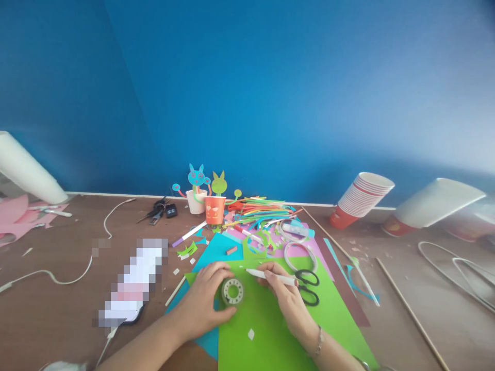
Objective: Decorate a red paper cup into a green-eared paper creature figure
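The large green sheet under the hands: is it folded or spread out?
Spread out: the large green sheet lies flat, with no fold showing. The left hand and right hand hide parts of it.

Blue wall (247, 87) behind a brown table (73, 234)

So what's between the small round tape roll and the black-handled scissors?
In the head view, the right hand, holding a slim white pen, is between the tape roll and the scissors, over bright green paper.
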Available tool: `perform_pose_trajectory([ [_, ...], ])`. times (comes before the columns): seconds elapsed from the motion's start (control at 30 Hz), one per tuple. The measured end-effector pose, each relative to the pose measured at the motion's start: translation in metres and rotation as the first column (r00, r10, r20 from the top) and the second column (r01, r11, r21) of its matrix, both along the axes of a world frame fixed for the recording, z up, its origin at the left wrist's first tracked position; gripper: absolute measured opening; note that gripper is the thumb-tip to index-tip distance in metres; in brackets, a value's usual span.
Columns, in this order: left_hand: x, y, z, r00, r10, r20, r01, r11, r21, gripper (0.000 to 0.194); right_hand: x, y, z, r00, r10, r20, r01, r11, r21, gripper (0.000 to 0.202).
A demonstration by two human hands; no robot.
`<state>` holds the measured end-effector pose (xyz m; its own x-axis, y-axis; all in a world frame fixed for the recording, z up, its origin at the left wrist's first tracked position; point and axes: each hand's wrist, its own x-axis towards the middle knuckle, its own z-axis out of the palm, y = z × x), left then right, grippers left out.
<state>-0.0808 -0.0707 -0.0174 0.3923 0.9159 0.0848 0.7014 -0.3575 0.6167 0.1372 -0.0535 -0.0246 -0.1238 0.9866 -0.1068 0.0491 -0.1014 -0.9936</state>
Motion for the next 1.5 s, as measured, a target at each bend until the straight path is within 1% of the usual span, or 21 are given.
perform_pose_trajectory([
  [0.07, 0.0005, 0.0003, 0.0016, 1.000, -0.014, 0.009, 0.014, 1.000, 0.000, 0.046, 0.0017, -0.0008, 0.0010, 1.000, 0.001, 0.030, -0.001, 1.000, -0.011, 0.029],
  [0.17, -0.0004, 0.0003, 0.0027, 0.999, -0.047, 0.027, 0.048, 0.998, -0.042, 0.050, 0.0035, -0.0022, 0.0046, 0.996, 0.018, 0.090, -0.016, 1.000, -0.027, 0.030],
  [0.27, -0.0020, 0.0004, 0.0023, 0.997, -0.067, 0.030, 0.070, 0.995, -0.077, 0.054, 0.0041, -0.0030, 0.0070, 0.993, 0.042, 0.107, -0.037, 0.998, -0.044, 0.030],
  [0.4, -0.0034, 0.0004, 0.0018, 0.996, -0.084, 0.022, 0.086, 0.991, -0.104, 0.056, 0.0056, -0.0035, 0.0051, 0.993, 0.045, 0.105, -0.040, 0.998, -0.053, 0.030],
  [0.57, -0.0040, -0.0012, 0.0010, 0.995, -0.094, 0.018, 0.096, 0.986, -0.135, 0.058, 0.0088, -0.0042, 0.0016, 0.986, 0.065, 0.153, -0.058, 0.997, -0.051, 0.031],
  [0.7, -0.0033, -0.0012, 0.0006, 0.996, -0.086, 0.012, 0.087, 0.985, -0.149, 0.055, 0.0097, -0.0046, 0.0024, 0.983, 0.074, 0.171, -0.065, 0.996, -0.056, 0.032],
  [0.9, -0.0028, -0.0016, 0.0010, 0.997, -0.073, 0.022, 0.075, 0.989, -0.123, 0.053, 0.0089, -0.0044, 0.0047, 0.982, 0.069, 0.173, -0.060, 0.996, -0.062, 0.032],
  [1.07, -0.0027, -0.0018, 0.0036, 0.998, -0.060, 0.027, 0.063, 0.991, -0.116, 0.050, 0.0087, -0.0050, 0.0069, 0.983, 0.087, 0.163, -0.080, 0.995, -0.054, 0.031],
  [1.5, -0.0037, -0.0003, 0.0022, 0.996, -0.077, 0.040, 0.081, 0.990, -0.119, 0.055, 0.0097, -0.0050, 0.0053, 0.979, 0.118, 0.164, -0.110, 0.992, -0.061, 0.031],
])
